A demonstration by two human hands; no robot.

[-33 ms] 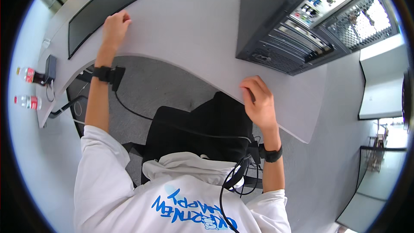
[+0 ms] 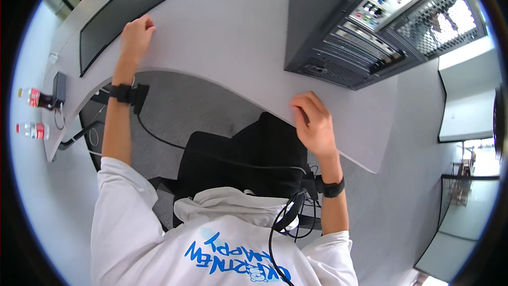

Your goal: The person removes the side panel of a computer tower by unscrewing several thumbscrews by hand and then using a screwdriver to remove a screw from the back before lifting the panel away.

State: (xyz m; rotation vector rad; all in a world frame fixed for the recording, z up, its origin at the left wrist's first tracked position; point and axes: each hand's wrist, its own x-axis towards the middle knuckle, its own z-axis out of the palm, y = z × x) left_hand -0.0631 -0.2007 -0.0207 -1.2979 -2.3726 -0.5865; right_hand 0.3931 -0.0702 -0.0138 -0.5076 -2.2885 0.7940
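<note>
While the pale table [image 2: 222, 37] curves across, computer [image 2: 317, 26] stands right, black screen [image 2: 119, 21] left. Right hand [image 2: 315, 124] half-curled at front edge, gap showing, nothing seen in it; left hand [image 2: 136, 38] bent beside screen, grip too hidden to tell, contact unclear. Judged risk: left wrist's slack cable [image 2: 158, 140] snagging on the curved edge, if that arm reached farther. Open room between computer and screen.
</note>
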